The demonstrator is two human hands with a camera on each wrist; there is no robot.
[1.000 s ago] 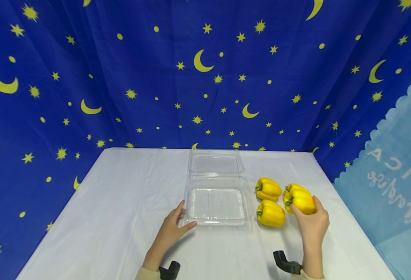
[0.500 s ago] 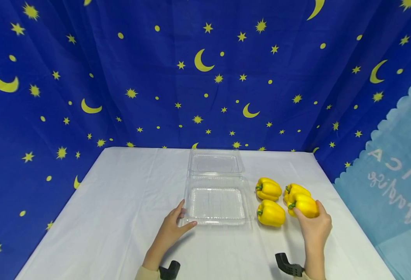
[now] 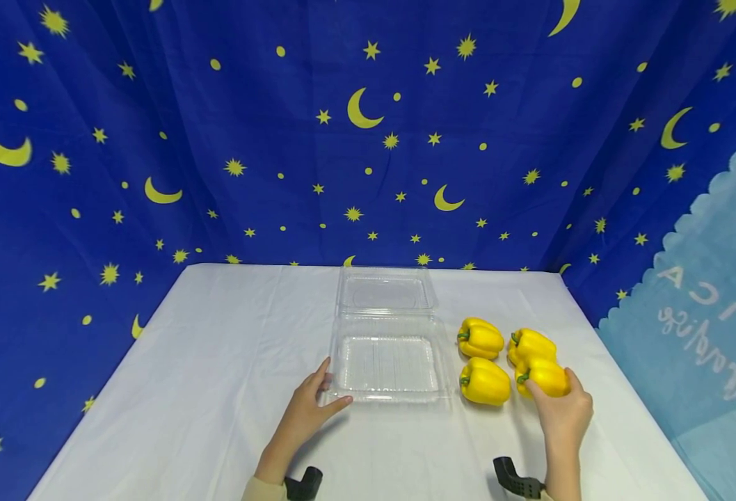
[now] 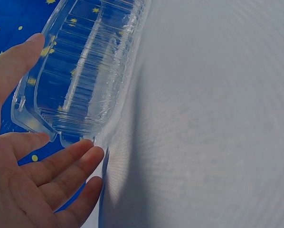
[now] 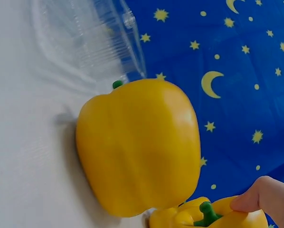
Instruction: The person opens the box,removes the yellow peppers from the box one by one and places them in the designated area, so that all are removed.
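Observation:
A clear plastic clamshell container (image 3: 393,399) lies unfolded on the table, its lid (image 3: 387,292) toward the back. My left hand (image 3: 308,410) rests at its front-left corner, fingers spread and loosely extended; in the left wrist view the thumb and index finger touch the rim. On the right, my right hand (image 3: 567,417) grips a yellow bell pepper (image 3: 548,379) between thumb and fingers, low at the table. Behind it another yellow pepper (image 3: 533,344) appears to touch it. Two more, a front pepper (image 3: 487,381) and a back pepper (image 3: 482,339), lie nearer the container.
A white cloth covers the table (image 3: 218,362). Blue star-and-moon fabric (image 3: 280,139) hangs behind and along the sides. A light blue scalloped banner (image 3: 712,334) hangs at the right. Dark camera mounts are strapped to both wrists.
My right hand has brought its pepper slightly right and down, from overlapping the rear pepper to a place in front of it. The left hand and container stay where they were.

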